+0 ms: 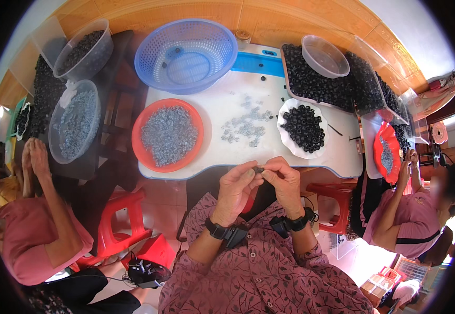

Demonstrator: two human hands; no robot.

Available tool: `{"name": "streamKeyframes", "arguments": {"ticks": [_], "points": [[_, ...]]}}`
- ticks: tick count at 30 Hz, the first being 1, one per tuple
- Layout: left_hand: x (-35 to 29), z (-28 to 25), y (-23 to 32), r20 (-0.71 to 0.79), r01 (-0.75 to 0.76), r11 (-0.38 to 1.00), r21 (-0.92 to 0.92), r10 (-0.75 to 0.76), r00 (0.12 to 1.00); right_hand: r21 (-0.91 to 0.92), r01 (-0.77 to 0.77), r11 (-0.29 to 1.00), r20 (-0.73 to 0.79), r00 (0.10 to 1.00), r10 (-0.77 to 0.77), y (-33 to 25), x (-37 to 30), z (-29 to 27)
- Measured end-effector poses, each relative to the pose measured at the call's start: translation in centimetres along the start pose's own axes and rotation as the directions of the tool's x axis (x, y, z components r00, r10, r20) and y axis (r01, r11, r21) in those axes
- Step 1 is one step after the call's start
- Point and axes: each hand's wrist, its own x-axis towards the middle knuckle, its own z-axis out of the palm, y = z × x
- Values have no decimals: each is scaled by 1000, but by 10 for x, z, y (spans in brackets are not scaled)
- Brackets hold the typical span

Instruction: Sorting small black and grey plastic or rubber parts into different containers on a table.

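Just off the near edge of the white table (217, 157), my two hands meet in front of my chest. Thumb and fingers of my left hand (236, 184) pinch a small dark piece (258, 170). My right hand (283, 180) grips the same piece from the other side; its exact kind is too small to make out. Beyond the hands lie loose clear plastic pieces (248, 125). To their right, a white scalloped plate (285, 144) bears black ring-shaped parts (303, 128). On the left, a round red tray (137, 141) is heaped with clear pieces (169, 137).
A blue perforated basket (212, 78) with a few dark pieces stands at the back. Behind the plate, a tray of black parts (311, 83) supports a clear bowl (326, 58). People work at the left (44, 225) and right (395, 220). Red stools (117, 222) flank me.
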Motion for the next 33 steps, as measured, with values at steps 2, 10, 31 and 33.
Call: {"name": "streamKeyframes", "arguments": {"ticks": [2,10,31,33], "points": [[0,2,1,3,-3,1000,-1,3,1000,2,-5,1000,-1,1000,5,0,0,0],[-1,6,2,-2,-44,995,95,44,999,-16,-1,1000,7,1000,1,-9,0,3],[-2,0,2,1,7,1000,-17,-7,1000,-247,136,959,-24,989,-146,-6,-1,9],[-2,0,3,0,12,1000,-26,-12,1000,-238,135,962,-27,989,-145,-4,-1,8]]}}
